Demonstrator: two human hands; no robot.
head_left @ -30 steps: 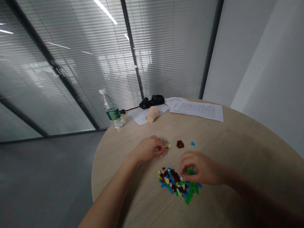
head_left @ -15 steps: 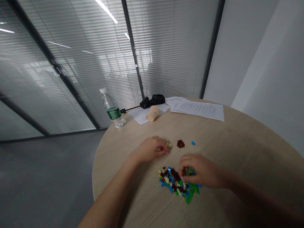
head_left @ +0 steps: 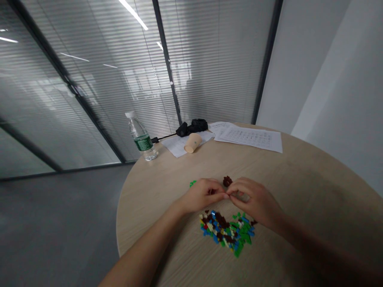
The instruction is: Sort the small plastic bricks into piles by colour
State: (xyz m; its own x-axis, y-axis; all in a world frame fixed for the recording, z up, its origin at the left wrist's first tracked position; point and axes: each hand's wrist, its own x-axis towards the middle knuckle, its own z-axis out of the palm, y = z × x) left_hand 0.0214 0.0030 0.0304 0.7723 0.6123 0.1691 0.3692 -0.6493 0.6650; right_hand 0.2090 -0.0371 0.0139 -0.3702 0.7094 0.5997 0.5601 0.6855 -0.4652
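Note:
My left hand [head_left: 205, 195] and my right hand [head_left: 253, 198] meet fingertip to fingertip over the table, both closed in a pinch. Whatever lies between the fingers is too small to make out. Just below them spreads a mixed pile of small toy bricks [head_left: 223, 229] in brown, blue, green, cream, yellow and red. Right behind the fingertips sits a little group of dark brown bricks [head_left: 227, 181], partly covered by my right hand. A few green bricks [head_left: 193, 183] show beyond my left wrist. The cream and light-blue groups are hidden by my hands.
The round wooden table [head_left: 302, 183] carries a water bottle [head_left: 143, 139] with a green label at the far left. Behind the bricks lie a tipped paper cup [head_left: 193, 142], a black bundle [head_left: 193, 126] with a cord, and printed sheets [head_left: 249, 137].
My right hand has lifted off the brick pile and moved up and away to meet my left hand, which has shifted right. Green bricks formerly behind my left hand now show.

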